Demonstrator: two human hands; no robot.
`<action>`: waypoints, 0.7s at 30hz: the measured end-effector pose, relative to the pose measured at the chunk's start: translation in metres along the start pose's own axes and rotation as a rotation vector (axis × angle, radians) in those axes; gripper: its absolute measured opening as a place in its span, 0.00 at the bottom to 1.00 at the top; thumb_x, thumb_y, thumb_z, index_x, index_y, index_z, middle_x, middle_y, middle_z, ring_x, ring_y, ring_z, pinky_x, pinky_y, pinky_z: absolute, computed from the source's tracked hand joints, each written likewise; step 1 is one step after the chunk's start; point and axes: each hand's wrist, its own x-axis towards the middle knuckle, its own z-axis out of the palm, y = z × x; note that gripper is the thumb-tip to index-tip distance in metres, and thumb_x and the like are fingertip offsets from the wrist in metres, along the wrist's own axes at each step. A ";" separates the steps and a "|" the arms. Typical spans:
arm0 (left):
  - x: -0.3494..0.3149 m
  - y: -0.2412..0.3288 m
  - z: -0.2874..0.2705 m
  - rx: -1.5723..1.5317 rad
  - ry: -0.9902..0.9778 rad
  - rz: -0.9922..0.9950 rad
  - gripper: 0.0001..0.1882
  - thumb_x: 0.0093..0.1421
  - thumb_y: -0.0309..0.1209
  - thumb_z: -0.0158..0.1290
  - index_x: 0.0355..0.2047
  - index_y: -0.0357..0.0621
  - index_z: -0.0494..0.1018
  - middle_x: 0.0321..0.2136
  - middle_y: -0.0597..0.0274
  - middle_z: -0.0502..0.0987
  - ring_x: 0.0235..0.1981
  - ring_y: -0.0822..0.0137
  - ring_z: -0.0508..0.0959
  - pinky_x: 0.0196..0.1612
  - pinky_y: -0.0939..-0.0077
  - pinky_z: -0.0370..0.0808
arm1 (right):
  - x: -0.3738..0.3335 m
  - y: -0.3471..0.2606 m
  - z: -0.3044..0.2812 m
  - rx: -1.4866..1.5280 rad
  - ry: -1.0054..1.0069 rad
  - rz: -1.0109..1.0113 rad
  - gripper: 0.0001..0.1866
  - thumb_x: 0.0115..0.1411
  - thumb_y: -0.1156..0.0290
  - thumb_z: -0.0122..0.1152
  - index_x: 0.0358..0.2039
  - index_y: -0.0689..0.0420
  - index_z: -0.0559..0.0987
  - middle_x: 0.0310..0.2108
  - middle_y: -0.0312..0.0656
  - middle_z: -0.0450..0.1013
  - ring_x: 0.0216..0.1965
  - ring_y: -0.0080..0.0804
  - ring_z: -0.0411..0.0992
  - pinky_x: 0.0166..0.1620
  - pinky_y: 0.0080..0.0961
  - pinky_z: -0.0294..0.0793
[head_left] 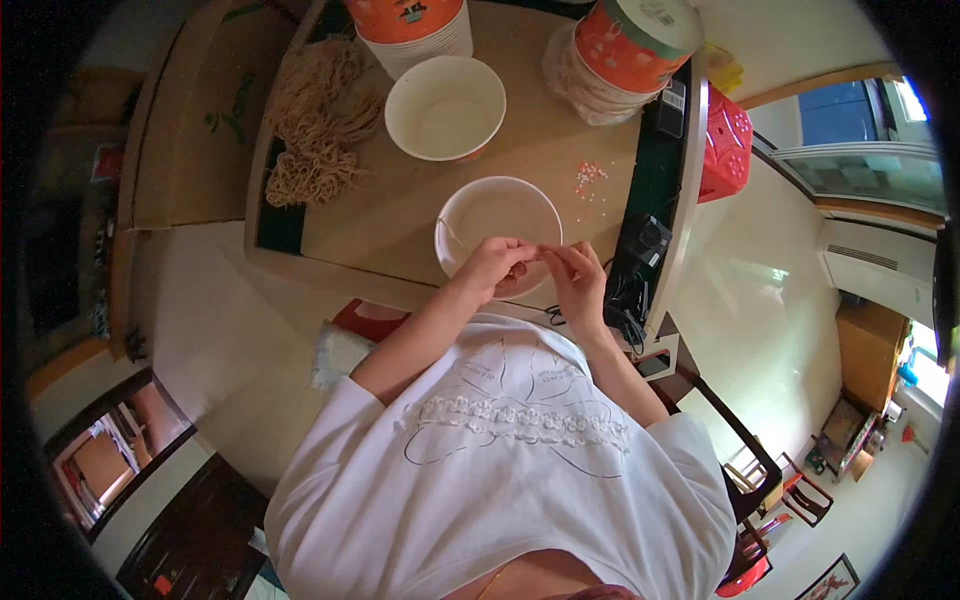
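Observation:
My left hand (496,264) and my right hand (579,283) meet over the near rim of a white paper tub (499,208). The fingertips of both are pinched together, and whatever they hold is too small to make out. A pale string (449,232) hangs over the tub's left rim and runs inside. Behind it stands a second white paper tub (446,108), its mouth facing up. A tangled heap of tan string (322,120) lies at the table's left side.
A stack of orange and white tubs (425,45) rises at the back. To the right are a plastic-wrapped tub stack (622,62), scattered pink and white bits (590,178) and a small black device (652,240) with cables. A red stool (724,143) stands beyond the table's edge.

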 end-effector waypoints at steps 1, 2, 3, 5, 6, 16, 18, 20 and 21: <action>0.002 -0.002 -0.002 -0.029 -0.009 -0.012 0.06 0.59 0.32 0.51 0.32 0.46 0.77 0.19 0.75 0.70 0.18 0.84 0.65 0.19 0.90 0.56 | -0.002 -0.002 0.003 -0.002 0.014 0.018 0.07 0.54 0.79 0.60 0.35 0.58 0.81 0.24 0.39 0.66 0.24 0.28 0.65 0.27 0.22 0.65; 0.003 -0.003 -0.004 -0.058 -0.019 -0.023 0.07 0.59 0.31 0.51 0.32 0.43 0.77 0.19 0.74 0.70 0.18 0.82 0.65 0.19 0.88 0.58 | -0.004 -0.003 0.006 -0.003 0.028 0.037 0.09 0.53 0.79 0.60 0.36 0.57 0.81 0.24 0.39 0.66 0.24 0.28 0.65 0.27 0.22 0.65; 0.003 -0.005 -0.004 -0.058 -0.016 -0.025 0.07 0.59 0.31 0.51 0.32 0.43 0.77 0.19 0.74 0.70 0.18 0.82 0.65 0.19 0.88 0.58 | -0.005 -0.003 0.008 -0.001 0.028 0.038 0.09 0.53 0.79 0.60 0.36 0.57 0.81 0.24 0.39 0.66 0.24 0.28 0.65 0.27 0.22 0.65; 0.003 -0.007 -0.001 -0.138 0.072 0.002 0.06 0.58 0.30 0.51 0.31 0.42 0.77 0.18 0.74 0.68 0.17 0.82 0.64 0.17 0.88 0.56 | -0.006 -0.002 0.011 -0.039 0.043 -0.035 0.11 0.53 0.80 0.60 0.37 0.56 0.81 0.24 0.39 0.66 0.24 0.28 0.66 0.27 0.22 0.65; 0.004 -0.007 -0.003 -0.137 0.074 0.001 0.06 0.58 0.30 0.51 0.31 0.42 0.77 0.18 0.74 0.68 0.17 0.82 0.64 0.17 0.88 0.56 | -0.006 -0.001 0.012 -0.037 0.044 -0.033 0.11 0.53 0.80 0.60 0.37 0.56 0.81 0.24 0.39 0.66 0.24 0.28 0.66 0.27 0.22 0.65; -0.003 0.007 -0.008 -0.157 -0.033 -0.031 0.05 0.56 0.28 0.55 0.32 0.43 0.78 0.18 0.75 0.69 0.16 0.83 0.62 0.17 0.88 0.54 | -0.002 -0.012 0.001 -0.147 -0.082 -0.058 0.16 0.52 0.82 0.57 0.41 0.55 0.80 0.24 0.43 0.66 0.24 0.34 0.67 0.28 0.26 0.68; -0.004 0.004 -0.010 -0.109 -0.007 -0.014 0.05 0.56 0.28 0.55 0.33 0.44 0.78 0.20 0.76 0.71 0.17 0.83 0.62 0.17 0.88 0.54 | -0.001 -0.012 -0.003 -0.145 -0.134 -0.018 0.15 0.53 0.82 0.57 0.41 0.56 0.79 0.24 0.43 0.66 0.24 0.34 0.67 0.28 0.26 0.68; -0.005 0.002 -0.009 0.089 0.114 0.068 0.05 0.56 0.28 0.56 0.32 0.44 0.79 0.21 0.75 0.73 0.18 0.84 0.64 0.20 0.88 0.58 | 0.003 -0.008 -0.007 -0.005 -0.142 0.065 0.12 0.54 0.80 0.57 0.40 0.59 0.79 0.24 0.44 0.67 0.24 0.34 0.67 0.28 0.24 0.67; -0.006 0.001 -0.008 0.089 0.113 0.068 0.05 0.56 0.28 0.56 0.32 0.44 0.79 0.21 0.75 0.73 0.18 0.84 0.64 0.20 0.88 0.58 | 0.004 -0.006 -0.008 -0.006 -0.142 0.065 0.12 0.54 0.80 0.57 0.40 0.59 0.79 0.24 0.44 0.67 0.24 0.34 0.67 0.28 0.24 0.67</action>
